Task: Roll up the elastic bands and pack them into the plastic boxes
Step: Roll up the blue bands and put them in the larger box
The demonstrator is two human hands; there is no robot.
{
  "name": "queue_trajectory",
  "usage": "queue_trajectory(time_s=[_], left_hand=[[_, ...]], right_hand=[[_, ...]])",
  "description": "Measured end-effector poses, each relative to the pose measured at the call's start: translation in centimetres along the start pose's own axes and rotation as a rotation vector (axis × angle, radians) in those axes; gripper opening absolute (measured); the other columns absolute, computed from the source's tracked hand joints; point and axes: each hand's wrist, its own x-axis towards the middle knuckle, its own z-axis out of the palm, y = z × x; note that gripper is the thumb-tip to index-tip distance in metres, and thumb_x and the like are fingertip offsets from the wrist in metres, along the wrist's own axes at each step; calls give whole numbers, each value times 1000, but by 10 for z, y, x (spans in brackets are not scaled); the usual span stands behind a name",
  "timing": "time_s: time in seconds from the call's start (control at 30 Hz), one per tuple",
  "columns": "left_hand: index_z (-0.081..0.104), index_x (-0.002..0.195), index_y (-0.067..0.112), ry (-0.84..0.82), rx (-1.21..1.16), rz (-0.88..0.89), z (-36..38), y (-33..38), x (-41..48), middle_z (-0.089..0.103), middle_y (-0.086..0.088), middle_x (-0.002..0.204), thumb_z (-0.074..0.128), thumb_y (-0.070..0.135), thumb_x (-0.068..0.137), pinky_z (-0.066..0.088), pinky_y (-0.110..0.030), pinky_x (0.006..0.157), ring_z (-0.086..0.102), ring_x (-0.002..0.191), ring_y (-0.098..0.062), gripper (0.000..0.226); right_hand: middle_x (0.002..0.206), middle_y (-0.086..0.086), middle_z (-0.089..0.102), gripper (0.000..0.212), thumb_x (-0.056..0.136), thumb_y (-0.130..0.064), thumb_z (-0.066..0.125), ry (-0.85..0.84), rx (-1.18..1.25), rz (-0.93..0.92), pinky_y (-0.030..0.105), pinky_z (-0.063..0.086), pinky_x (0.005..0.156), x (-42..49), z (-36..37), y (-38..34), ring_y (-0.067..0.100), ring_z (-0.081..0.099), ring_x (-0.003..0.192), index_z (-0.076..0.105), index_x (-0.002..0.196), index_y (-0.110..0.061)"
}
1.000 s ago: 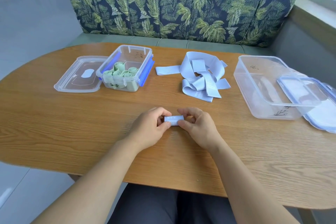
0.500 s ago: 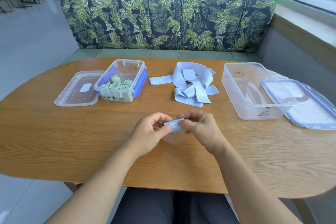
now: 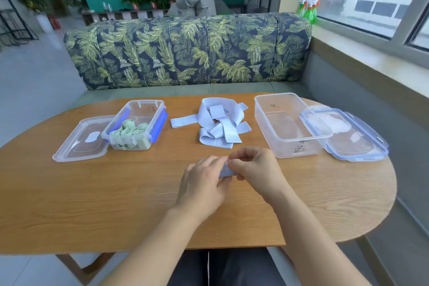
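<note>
Both of my hands meet over the middle of the wooden table. My left hand and my right hand pinch a small rolled pale-blue elastic band between their fingertips, a little above the tabletop; most of the roll is hidden by the fingers. Behind them lies a loose pile of pale-blue bands. A small clear box with blue clips at the left holds several rolled green bands. A larger clear box stands at the right, with nothing visible inside.
The small box's lid lies flat to its left. The large box's blue-rimmed lid leans on that box's right side. A leaf-patterned bench back runs behind the table, and a window sill with spray bottles is at the right.
My hands lifted the rolled blue band off the table and shifted it slightly right. The camera tilted up, so more of the room shows.
</note>
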Motion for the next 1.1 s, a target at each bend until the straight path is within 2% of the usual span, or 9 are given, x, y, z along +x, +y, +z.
queue_trajectory(time_s=[0.23, 0.33, 0.4, 0.5, 0.6, 0.7, 0.8, 0.93, 1.1], left_hand=[[59, 113, 28, -105, -156, 21, 5, 11, 19, 59, 12, 102, 58, 25, 91, 43, -32, 82, 55, 96, -13, 22], [61, 110, 31, -163, -318, -17, 12, 11, 33, 60, 15, 98, 59, 25, 92, 45, -27, 75, 57, 90, -6, 19], [60, 100, 35, -212, -446, -45, 15, 14, 44, 60, 21, 86, 60, 23, 92, 39, -14, 65, 55, 76, 4, 14], [60, 93, 33, -309, -574, -69, 18, 22, 65, 60, 22, 74, 61, 18, 92, 39, -12, 62, 52, 67, 6, 15], [62, 94, 31, -347, -650, -79, 25, 27, 86, 64, 8, 82, 62, 22, 89, 46, -29, 71, 56, 74, -8, 11], [63, 101, 26, -371, -678, -77, 30, 33, 103, 68, -6, 93, 60, 33, 81, 51, -42, 78, 60, 81, -22, 21], [63, 89, 25, -345, -699, -84, 40, 37, 117, 59, 5, 74, 65, 23, 86, 44, -35, 64, 50, 68, -10, 4], [61, 82, 23, -299, -654, -69, 53, 47, 129, 53, 8, 64, 61, 18, 88, 39, -25, 56, 45, 60, -7, 8], [56, 86, 24, -251, -487, -17, 61, 56, 141, 53, 11, 72, 60, 26, 88, 45, -29, 64, 50, 67, -12, 5]], right_hand=[[76, 11, 69, 6, 80, -11, 64, -33, -92, -35, 42, 53, 68, -1, -26, -6, 17, 59, 63, 70, 81, -11], [92, -6, 66, 26, 83, -11, 65, -110, -173, -85, 32, 53, 71, 2, -45, -10, 10, 63, 72, 67, 108, -17], [98, -4, 66, 34, 84, -7, 63, -145, -236, -148, 29, 53, 73, 7, -57, -10, 9, 64, 77, 65, 116, -18], [96, -1, 68, 34, 83, -1, 65, -134, -281, -197, 25, 53, 70, 21, -76, -13, 11, 64, 76, 68, 112, -18], [93, -3, 70, 33, 81, -2, 69, -154, -296, -199, 36, 55, 74, 38, -94, -21, 18, 66, 78, 70, 105, -24], [81, -7, 69, 30, 82, -3, 68, -176, -362, -180, 30, 52, 66, 51, -108, -30, 12, 62, 71, 70, 97, -29], [87, 1, 68, 26, 82, -2, 65, -176, -483, -212, 17, 43, 55, 63, -117, -36, 14, 59, 70, 71, 97, -22], [93, 4, 64, 22, 80, 1, 62, -167, -586, -261, 16, 42, 55, 72, -128, -40, 14, 57, 70, 71, 94, -14], [96, 4, 62, 27, 79, 3, 62, -159, -662, -262, 47, 54, 72, 83, -139, -45, 23, 62, 80, 72, 93, -17]])
